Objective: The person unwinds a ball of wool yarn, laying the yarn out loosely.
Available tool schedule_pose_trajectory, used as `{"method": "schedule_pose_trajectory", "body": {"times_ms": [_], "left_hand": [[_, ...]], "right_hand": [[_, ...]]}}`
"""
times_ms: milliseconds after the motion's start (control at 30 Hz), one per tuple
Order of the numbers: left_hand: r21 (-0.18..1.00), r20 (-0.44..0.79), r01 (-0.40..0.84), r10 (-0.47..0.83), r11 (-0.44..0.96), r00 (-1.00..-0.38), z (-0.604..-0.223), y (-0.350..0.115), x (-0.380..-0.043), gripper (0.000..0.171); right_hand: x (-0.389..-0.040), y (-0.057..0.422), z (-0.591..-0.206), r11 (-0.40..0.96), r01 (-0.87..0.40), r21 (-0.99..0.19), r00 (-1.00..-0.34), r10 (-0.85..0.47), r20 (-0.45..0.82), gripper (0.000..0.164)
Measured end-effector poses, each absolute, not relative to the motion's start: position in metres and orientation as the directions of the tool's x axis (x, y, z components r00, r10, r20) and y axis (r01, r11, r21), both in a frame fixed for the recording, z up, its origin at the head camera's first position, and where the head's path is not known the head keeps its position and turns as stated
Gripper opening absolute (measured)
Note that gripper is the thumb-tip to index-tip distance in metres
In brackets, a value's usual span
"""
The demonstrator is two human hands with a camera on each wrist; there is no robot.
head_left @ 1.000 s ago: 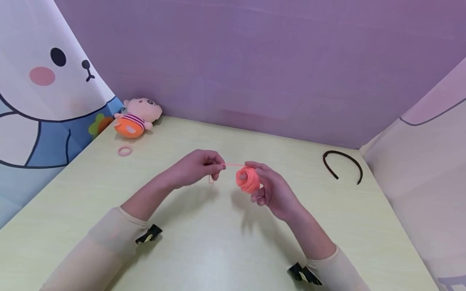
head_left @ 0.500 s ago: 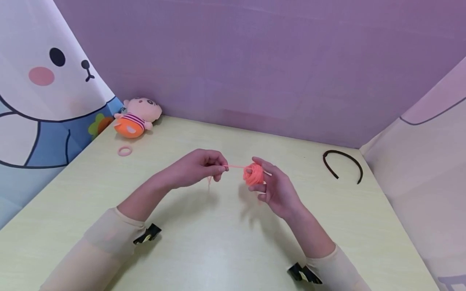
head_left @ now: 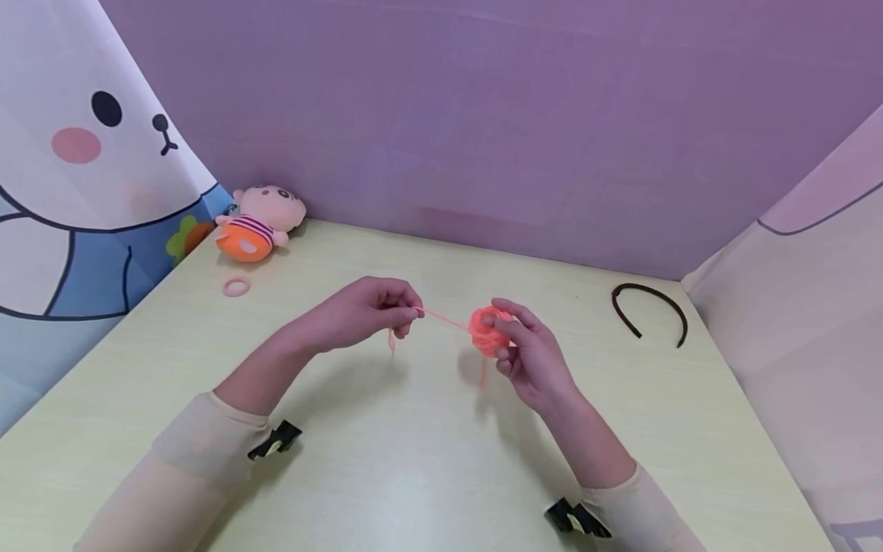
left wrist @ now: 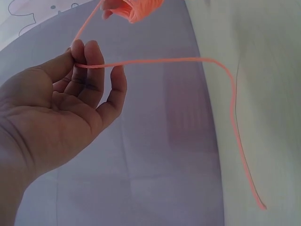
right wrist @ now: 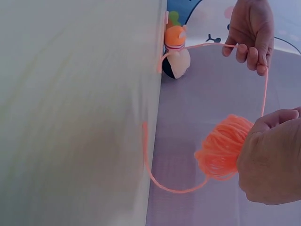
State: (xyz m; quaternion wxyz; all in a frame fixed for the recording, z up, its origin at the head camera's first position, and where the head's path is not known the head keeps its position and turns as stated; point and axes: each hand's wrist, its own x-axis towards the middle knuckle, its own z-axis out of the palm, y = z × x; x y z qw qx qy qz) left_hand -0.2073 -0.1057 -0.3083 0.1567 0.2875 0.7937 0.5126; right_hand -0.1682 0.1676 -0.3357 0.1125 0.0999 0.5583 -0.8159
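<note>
My right hand [head_left: 534, 356] holds a small coral-orange ball of yarn [head_left: 488, 331] above the table, thumb and fingers around it. From the ball a strand of yarn [head_left: 444, 317] runs taut to my left hand [head_left: 372, 310], which pinches it between thumb and fingertips. Past that pinch, the loose tail [left wrist: 164, 60] droops away and curves down in the left wrist view. A second yarn end [right wrist: 171, 190] hangs from the ball in the right wrist view. There the back of my right hand [right wrist: 273, 165] hides part of the ball.
On the pale table [head_left: 400, 475], a plush doll [head_left: 258, 224] in orange leans at the back left, with a pink ring [head_left: 236, 287] before it. A dark curved headband [head_left: 651, 291] lies at the right. Purple cloth [head_left: 483, 123] walls off the back.
The yarn ball has shifted right and turned in my right hand, whose thumb now lies over it. The strand between the hands is longer. My left hand has moved slightly left and up.
</note>
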Motion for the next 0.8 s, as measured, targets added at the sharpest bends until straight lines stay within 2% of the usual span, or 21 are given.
{"method": "schedule_pose_trajectory", "body": {"times_ms": [300, 800], "left_hand": [[0.900, -0.039, 0.225, 0.584, 0.372, -0.811, -0.310, -0.114, -0.213, 0.010], [0.824, -0.116, 0.142, 0.409, 0.548, -0.905, -0.323, -0.134, -0.233, 0.017]], "right_hand": [[-0.167, 0.170, -0.333, -0.395, 0.325, -0.859, -0.946, -0.129, -0.299, 0.035], [-0.167, 0.170, -0.334, -0.346, 0.296, -0.890, -0.955, -0.102, -0.278, 0.034]]}}
